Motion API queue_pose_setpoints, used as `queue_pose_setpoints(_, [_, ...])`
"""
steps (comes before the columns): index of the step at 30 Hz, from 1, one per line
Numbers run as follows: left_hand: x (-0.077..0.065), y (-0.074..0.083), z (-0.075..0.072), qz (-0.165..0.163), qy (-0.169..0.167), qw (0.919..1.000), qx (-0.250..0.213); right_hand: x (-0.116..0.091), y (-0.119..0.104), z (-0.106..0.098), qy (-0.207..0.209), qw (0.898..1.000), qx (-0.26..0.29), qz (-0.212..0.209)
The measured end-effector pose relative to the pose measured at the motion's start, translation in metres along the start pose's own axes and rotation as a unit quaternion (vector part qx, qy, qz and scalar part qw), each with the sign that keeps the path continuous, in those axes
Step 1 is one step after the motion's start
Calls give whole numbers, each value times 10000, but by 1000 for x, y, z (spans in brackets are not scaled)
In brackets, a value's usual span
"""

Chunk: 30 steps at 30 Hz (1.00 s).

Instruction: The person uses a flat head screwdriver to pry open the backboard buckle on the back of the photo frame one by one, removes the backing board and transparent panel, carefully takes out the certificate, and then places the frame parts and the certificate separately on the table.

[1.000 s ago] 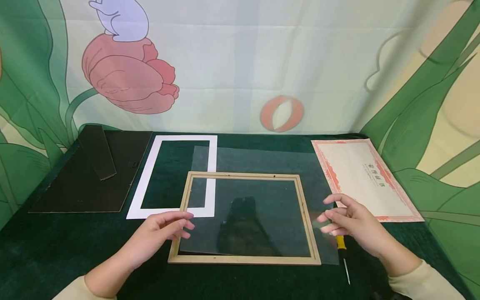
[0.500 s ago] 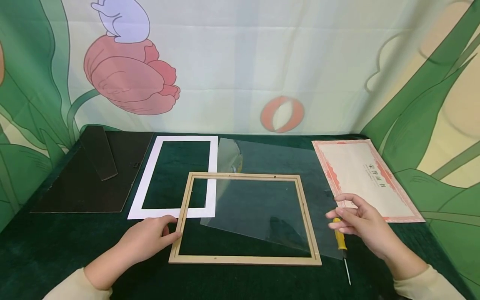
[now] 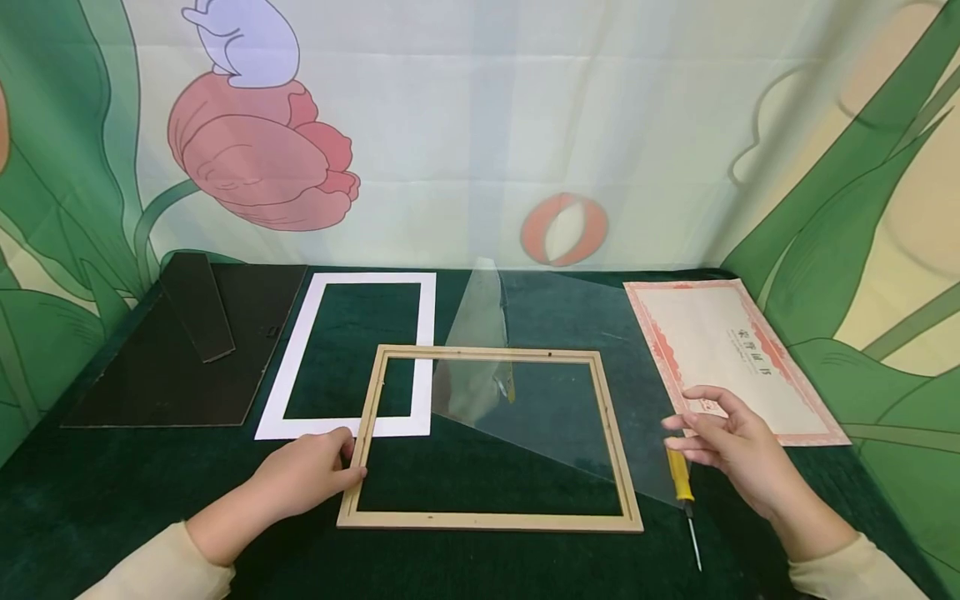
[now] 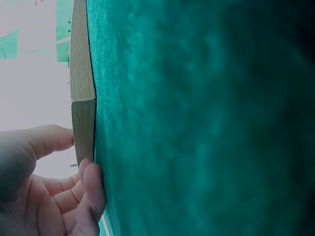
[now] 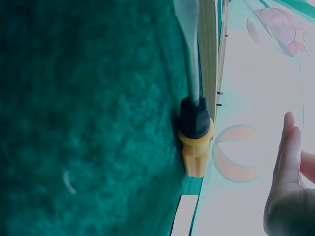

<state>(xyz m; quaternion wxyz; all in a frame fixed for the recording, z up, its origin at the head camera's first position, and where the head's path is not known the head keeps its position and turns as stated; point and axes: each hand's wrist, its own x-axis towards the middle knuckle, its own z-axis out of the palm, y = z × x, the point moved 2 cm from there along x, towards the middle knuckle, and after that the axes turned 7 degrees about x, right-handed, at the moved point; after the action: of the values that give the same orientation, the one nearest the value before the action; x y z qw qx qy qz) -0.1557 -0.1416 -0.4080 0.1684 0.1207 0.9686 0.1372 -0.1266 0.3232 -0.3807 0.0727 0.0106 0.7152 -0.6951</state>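
Note:
A light wooden picture frame [image 3: 480, 521] lies flat on the dark green cloth. At its left side my left hand [image 3: 303, 475] pinches the wood; in the left wrist view the thumb and fingers stand on either side of the frame's edge [image 4: 84, 123]. My right hand [image 3: 738, 454] pinches the right edge of a clear sheet [image 3: 570, 308], which hangs tilted over the frame, its far left part raised and catching light. Under the right hand lies a yellow-handled screwdriver [image 3: 680, 475], also large in the right wrist view.
A white mat border [image 3: 345, 427] lies behind the frame's left side, partly overlapped by it. Farther left is a black backing board [image 3: 172, 375] with a stand leg. A red-bordered certificate [image 3: 712, 358] lies at the right. A printed curtain [image 3: 420, 125] hangs behind.
My left hand has let go of the clear sheet and taken hold of the frame's left side. The sheet's left end has swung up and away, while my right hand has shifted slightly right.

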Motion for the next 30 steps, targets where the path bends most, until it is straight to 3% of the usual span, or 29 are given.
queue_pose_setpoints(8, [-2, 3, 0, -271, -46, 9933, -1122, 1, 1, -1, 30, 9999, 75, -67])
queue_pose_setpoints(11, [-1, 0, 0, -344, 21, 9827, -1820, 2, 2, -3, -1, 9997, 214, -111])
queue_pose_setpoints(13, [-1, -2, 0, -390, 32, 9710, -2359, 2, 2, -4, -17, 9995, 279, -145])
queue_pose_setpoints(17, [-1, -5, 0, -391, -58, 9334, -3566, 3, 3, -5, -2, 9992, 354, -175])
queue_pose_setpoints(23, [0, 1, 1, -347, -394, 8525, -5200, 3, 4, -4, 51, 9993, 348, -155])
queue_pose_setpoints(30, [-3, 10, 4, -623, -307, 7920, -6066, 3, 4, -3, 103, 9993, 356, -78])
